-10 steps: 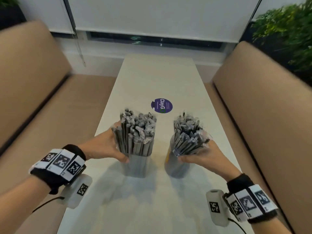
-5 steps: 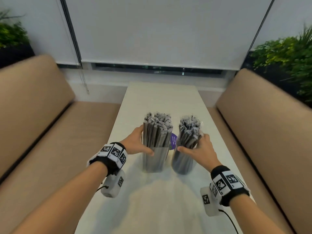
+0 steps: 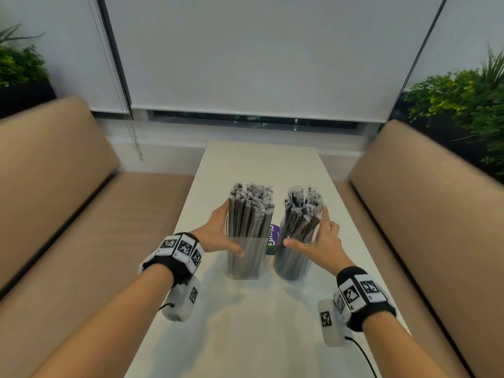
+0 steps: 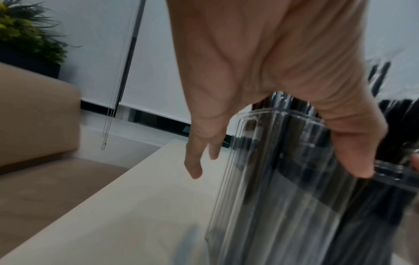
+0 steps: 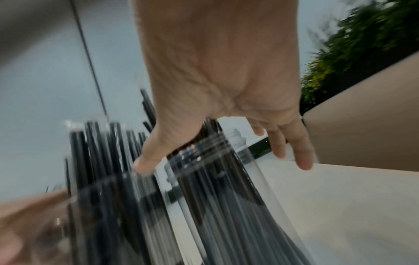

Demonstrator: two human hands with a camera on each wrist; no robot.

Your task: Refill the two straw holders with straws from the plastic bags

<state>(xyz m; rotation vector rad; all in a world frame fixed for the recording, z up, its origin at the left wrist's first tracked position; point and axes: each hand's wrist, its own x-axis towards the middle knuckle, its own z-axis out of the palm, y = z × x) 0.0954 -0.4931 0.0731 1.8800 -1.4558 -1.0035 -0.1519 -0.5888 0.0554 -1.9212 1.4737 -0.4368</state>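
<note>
Two clear straw holders stand side by side, just apart, near the middle of a long white table (image 3: 245, 309) flanked by tan benches (image 3: 54, 214). The square holder (image 3: 246, 257) on the left and the round holder (image 3: 293, 264) on the right are each packed with wrapped dark straws (image 3: 251, 205) that rise well above the rims. The person's left hand (image 3: 215, 236) flanks the square holder with a wide grip, thumb reaching across its near face and fingers straight along its far side; the left wrist view shows the thumb (image 4: 353, 152) at the holder's rim. The right hand (image 3: 321, 241) mirrors it at the round holder, its grip equally wide, thumb pointing inward across the front, fingers spread beside the straws. A purple sticker (image 3: 274, 238) shows on the table between the two holders.
</note>
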